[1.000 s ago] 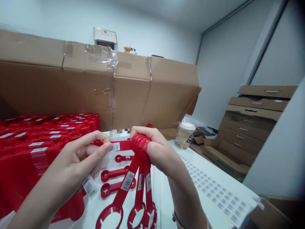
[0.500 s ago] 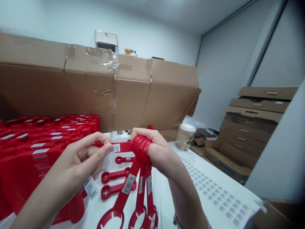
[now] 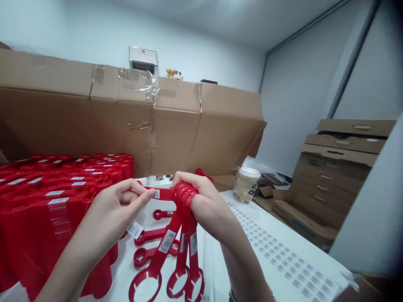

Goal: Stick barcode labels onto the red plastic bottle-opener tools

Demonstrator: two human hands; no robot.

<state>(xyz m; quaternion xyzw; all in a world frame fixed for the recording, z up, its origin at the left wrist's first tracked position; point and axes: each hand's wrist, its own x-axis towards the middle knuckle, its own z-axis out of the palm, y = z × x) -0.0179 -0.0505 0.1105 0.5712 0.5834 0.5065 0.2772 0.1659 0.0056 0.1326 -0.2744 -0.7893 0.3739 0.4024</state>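
I saw white surface below, big cardboard box behind, stacked cartons right, framed certificate on pale wall, its writing too small for me. Left hand pinched narrow on barcode label of red strap, which stretched above surface to right hand. That hand gripped bundle of red ring-ended straps, barcodes showing. Another sticker hung below left hand. Label sheet lay right; cup nearby bore dark, partly visible lettering. Labelled red stacks stood left.
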